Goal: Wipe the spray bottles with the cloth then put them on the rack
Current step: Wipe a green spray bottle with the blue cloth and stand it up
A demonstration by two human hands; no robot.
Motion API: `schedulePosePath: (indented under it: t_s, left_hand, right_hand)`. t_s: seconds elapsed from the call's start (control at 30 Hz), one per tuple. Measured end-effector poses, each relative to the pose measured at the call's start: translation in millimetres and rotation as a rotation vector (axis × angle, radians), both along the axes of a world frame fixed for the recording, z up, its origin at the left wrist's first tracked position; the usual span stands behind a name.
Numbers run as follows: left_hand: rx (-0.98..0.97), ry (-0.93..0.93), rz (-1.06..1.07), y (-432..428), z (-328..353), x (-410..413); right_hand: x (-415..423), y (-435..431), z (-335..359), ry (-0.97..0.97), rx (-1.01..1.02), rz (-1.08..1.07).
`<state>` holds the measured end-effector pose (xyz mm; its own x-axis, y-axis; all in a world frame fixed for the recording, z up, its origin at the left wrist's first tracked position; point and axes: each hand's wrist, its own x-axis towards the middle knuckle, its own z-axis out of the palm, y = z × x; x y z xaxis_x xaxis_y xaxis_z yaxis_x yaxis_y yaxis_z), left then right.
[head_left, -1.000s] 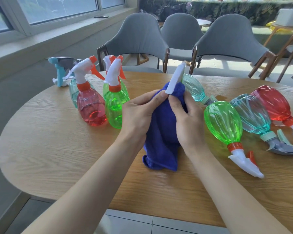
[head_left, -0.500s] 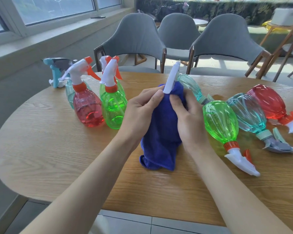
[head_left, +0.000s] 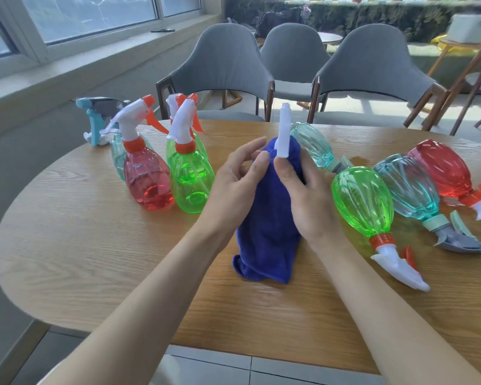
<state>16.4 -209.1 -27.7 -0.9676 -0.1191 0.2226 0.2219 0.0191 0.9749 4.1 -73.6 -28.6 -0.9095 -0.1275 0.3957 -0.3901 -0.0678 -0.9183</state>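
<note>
**A:** So where's the bottle that's being wiped?

**B:** It's inside the blue cloth point(head_left: 267, 232), between the two hands. Only its white spray head point(head_left: 283, 132) shows, poking up just above the right thumb. The body is hidden, so I can't tell the colour.

**A:** Hands?

**B:** The right hand point(head_left: 311, 201) is wrapped round the cloth-covered body, thumb in front and fingers behind. The left hand point(head_left: 231, 187) is loose, fingers mostly straight, thumb tip against the cloth. It's gripping nothing that I can see.

**A:** How will it handle?

**B:** Going by the upright green bottle point(head_left: 190, 182) and red bottle point(head_left: 147, 182) to the left of the left hand, it's thin clear plastic and likely light. I can't tell if any of them hold liquid. The walls probably flex under a squeeze. Bare plastic will be slick, and the cloth is soft and adds grip.

**A:** Where should it be held?

**B:** For wiping, hold the widest part of the body through the cloth. For carrying, I'd take the neck just under the head, which is probably the stiffest spot. Stay off the trigger, since it may squirt.

**A:** Any hazards?

**B:** A lying green bottle point(head_left: 361, 201) sits just right of the right hand. It's round, so it could roll if bumped. The rack isn't in view.
</note>
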Motion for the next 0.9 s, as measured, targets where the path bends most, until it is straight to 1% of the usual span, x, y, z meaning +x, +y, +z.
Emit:
schedulePosePath:
  t_s: [0.07, 0.13, 0.3, 0.37, 0.47, 0.6, 0.7, 0.77, 0.83, 0.9]
  left_hand:
    - [-0.057, 0.000, -0.070, 1, 1, -1]
    - [-0.078, 0.034, -0.055, 5, 2, 3]
    - [0.002, 0.088, 0.017, 11, -3, 7]
    - [0.030, 0.075, 0.036, 9, -3, 6]
    - [0.101, 0.063, 0.095, 9, -2, 6]
    - [0.049, 0.092, 0.169, 8, -3, 2]
    - [0.077, 0.090, 0.182, 7, -5, 1]
    - [0.097, 0.065, 0.166, 6, -7, 0]
    - [0.122, 0.023, 0.099, 5, -4, 1]
    - [0.083, -0.007, 0.025, 5, 0, 3]
  right_hand:
    - [-3, 3, -2, -0.049, -0.064, 0.026]
    - [-6, 5, -3, -0.092, -0.104, 0.012]
    - [-5, 6, -4, -0.139, -0.167, 0.002]
    - [-2, 4, -3, -0.102, -0.136, -0.015]
    - [3, -2, -2, -0.022, -0.039, -0.039]
    - [7, -8, 0, 0.016, 0.017, -0.054]
    - [5, -8, 0, 0.024, 0.041, -0.070]
    - [3, -8, -2, 0.027, 0.043, -0.077]
    - [1, -7, -3, 0.010, 0.021, -0.061]
    - [0, -4, -2, -0.023, -0.016, -0.038]
